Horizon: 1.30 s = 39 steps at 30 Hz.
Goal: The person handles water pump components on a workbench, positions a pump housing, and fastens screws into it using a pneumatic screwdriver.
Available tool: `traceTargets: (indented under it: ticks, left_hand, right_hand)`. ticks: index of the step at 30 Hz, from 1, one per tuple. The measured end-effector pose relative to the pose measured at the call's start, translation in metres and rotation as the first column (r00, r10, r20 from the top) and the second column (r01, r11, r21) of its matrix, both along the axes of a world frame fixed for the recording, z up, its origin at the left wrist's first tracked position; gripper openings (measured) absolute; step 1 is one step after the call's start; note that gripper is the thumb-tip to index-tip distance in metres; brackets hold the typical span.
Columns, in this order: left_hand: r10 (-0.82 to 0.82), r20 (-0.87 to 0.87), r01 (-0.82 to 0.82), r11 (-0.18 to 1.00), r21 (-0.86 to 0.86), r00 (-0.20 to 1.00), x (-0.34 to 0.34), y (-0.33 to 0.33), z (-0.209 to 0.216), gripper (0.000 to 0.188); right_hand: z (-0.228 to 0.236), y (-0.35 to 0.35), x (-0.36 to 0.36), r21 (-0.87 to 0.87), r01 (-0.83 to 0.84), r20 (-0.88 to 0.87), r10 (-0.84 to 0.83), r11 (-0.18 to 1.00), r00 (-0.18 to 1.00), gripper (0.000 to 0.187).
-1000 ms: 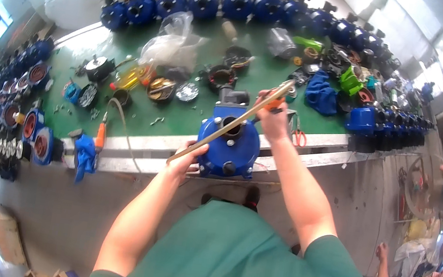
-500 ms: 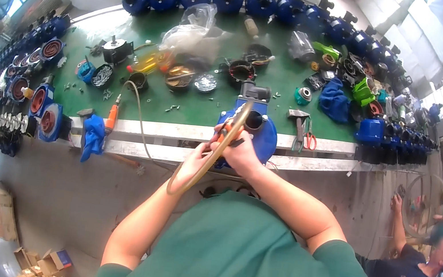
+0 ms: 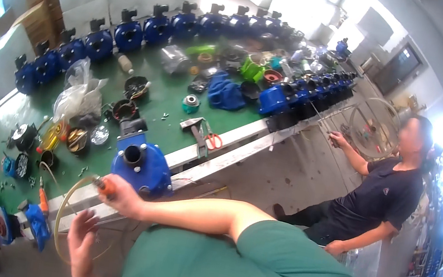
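Note:
My right hand is closed around an orange air screwdriver, with a yellowish air hose looping down from it. Below that, near the hose, my left hand is empty, its fingers apart and a little blurred. A blue pump housing with a round black port stands at the bench edge, just beyond my right hand. No contact shows between the screwdriver and the housing.
The green-topped bench carries a hammer, orange-handled scissors, a blue cloth and bowls of parts. Rows of blue pumps line its far side. A second orange tool lies left. Another person stands at right, holding a rod.
My left hand has come off the screwdriver and opened. My right hand has drawn the screwdriver away from the pump housing. The view has swung right, showing more of the other person.

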<state>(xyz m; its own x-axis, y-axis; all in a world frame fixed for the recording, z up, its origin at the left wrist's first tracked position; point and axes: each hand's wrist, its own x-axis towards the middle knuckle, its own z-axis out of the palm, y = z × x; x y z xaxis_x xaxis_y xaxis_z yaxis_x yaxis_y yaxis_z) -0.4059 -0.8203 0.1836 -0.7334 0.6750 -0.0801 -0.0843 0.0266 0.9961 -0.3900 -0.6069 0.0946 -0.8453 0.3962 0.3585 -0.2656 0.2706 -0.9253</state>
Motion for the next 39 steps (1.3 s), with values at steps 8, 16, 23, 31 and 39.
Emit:
traceTargets:
  ticks: [8, 16, 23, 31, 39]
  left_hand:
    - [0.486, 0.009, -0.452, 0.807, 0.380, 0.874, 0.014, 0.060, 0.017, 0.047]
    - [0.373, 0.051, -0.360, 0.839, 0.409, 0.927, -0.025, 0.103, 0.053, 0.028]
    - [0.001, 0.047, -0.021, 0.905, 0.424, 0.999, -0.022, 0.091, 0.067, 0.028]
    - [0.415, -0.173, -0.423, 0.906, -0.009, 0.893, 0.004, 0.079, -0.083, 0.031]
    - [0.285, -0.419, -0.422, 0.861, -0.282, 0.862, 0.036, 0.110, -0.163, 0.034]
  right_hand:
    - [-0.024, -0.046, -0.003, 0.183, 0.086, -0.005, -0.086, 0.979, 0.996, 0.049]
    - [0.016, -0.038, 0.000, 0.046, -0.007, 0.040, 0.005, 0.999, 0.999, 0.033]
    - [0.037, -0.002, 0.004, -0.029, -0.550, 0.235, 0.541, 0.834, 0.808, 0.033]
    - [0.019, 0.054, 0.003, -0.218, -0.514, 0.273, 0.557, 0.830, 0.784, 0.038]
    - [0.005, 0.048, 0.011, -0.137, -0.509, 0.252, 0.527, 0.850, 0.812, 0.040]
